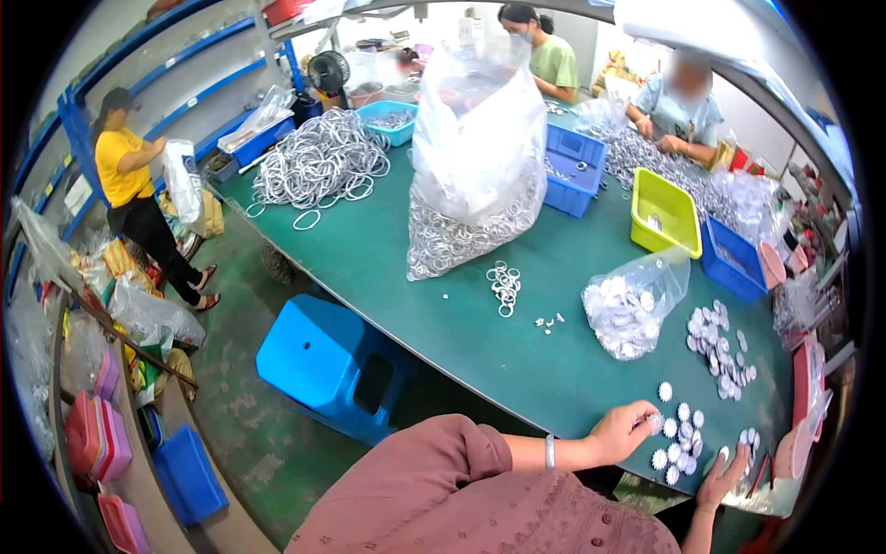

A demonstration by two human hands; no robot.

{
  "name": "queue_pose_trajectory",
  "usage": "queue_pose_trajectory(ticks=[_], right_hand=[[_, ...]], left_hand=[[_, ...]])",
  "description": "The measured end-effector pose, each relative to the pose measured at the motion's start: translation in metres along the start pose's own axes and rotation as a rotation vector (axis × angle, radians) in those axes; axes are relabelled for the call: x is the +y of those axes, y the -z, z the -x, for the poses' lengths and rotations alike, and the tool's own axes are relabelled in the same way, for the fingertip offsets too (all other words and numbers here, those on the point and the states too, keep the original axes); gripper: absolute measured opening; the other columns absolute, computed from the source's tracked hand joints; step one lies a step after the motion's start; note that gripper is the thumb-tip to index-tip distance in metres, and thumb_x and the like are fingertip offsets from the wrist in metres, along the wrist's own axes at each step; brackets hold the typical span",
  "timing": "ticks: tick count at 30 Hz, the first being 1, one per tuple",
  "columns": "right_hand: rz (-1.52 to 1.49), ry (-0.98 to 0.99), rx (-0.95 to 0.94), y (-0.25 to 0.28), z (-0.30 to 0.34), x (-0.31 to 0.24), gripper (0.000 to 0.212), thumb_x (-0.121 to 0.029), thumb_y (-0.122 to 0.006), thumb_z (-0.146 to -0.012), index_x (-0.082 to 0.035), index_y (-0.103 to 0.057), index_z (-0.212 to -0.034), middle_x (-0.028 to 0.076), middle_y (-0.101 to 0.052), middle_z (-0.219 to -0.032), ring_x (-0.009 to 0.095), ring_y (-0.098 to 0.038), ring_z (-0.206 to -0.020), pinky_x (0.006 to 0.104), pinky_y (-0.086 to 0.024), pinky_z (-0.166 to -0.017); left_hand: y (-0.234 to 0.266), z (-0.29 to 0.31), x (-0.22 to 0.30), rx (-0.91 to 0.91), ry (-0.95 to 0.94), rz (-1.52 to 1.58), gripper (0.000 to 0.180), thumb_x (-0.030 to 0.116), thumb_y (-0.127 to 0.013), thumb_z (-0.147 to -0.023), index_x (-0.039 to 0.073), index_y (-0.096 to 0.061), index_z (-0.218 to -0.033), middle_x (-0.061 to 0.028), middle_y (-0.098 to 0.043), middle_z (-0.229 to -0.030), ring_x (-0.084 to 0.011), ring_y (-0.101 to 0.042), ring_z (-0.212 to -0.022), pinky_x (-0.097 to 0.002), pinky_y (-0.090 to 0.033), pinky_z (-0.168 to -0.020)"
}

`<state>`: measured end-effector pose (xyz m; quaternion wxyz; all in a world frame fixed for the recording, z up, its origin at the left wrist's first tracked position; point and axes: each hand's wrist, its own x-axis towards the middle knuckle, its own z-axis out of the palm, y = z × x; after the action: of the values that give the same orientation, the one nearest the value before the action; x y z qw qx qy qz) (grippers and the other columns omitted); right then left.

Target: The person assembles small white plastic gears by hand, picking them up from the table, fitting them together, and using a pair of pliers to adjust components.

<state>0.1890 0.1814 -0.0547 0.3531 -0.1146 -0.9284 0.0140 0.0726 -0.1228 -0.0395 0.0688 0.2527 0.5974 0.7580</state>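
My left hand (pixel 624 434), with a band on its wrist, is closed in a pinch on a small white toothed disc (pixel 654 424). Beside it, several more toothed discs (pixel 683 434) lie loosely on the green table near its front edge. My right hand (pixel 721 476) rests at the right of that group, thumb and fingers apart, close to a few other discs (pixel 750 438). Farther back is a larger heap of discs (pixel 720 351). A clear plastic bag (pixel 632 305) full of similar white pieces stands to its left.
A tall clear bag of metal rings (pixel 475 222) stands mid-table, with loose rings (pixel 504 288) before it. Blue (pixel 572 171) and yellow-green bins (pixel 665 212) sit farther back. A blue stool (pixel 323 360) is by the table's edge. Two people work across the table; another stands left.
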Motion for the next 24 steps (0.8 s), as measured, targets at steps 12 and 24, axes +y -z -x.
queue_pose_trajectory(ticks=[12,24], right_hand=[[-0.108,-0.107,0.000,0.005,-0.011,-0.029,0.037,-0.009,-0.056,-0.076,-0.001,-0.047,-0.111,0.019,-0.048,-0.111,0.033,-0.043,-0.105,0.0388,-0.032,-0.090],[-0.723,-0.154,-0.192,0.013,-0.061,-0.033,0.022,-0.006,-0.056,-0.077,0.001,-0.052,-0.098,0.009,-0.056,-0.089,0.016,-0.055,-0.078,0.0263,-0.044,-0.069]], left_hand=[[0.009,-0.004,-0.009,-0.029,0.074,0.016,0.016,0.005,-0.053,-0.081,0.000,-0.054,-0.096,-0.0035,-0.059,-0.081,-0.0067,-0.054,-0.069,-0.0211,-0.045,-0.060],[-0.032,-0.071,0.026,-0.071,0.392,0.078,0.016,0.010,-0.054,-0.081,0.001,-0.055,-0.095,-0.0036,-0.057,-0.072,-0.0022,-0.041,-0.048,-0.0143,-0.031,-0.042]])
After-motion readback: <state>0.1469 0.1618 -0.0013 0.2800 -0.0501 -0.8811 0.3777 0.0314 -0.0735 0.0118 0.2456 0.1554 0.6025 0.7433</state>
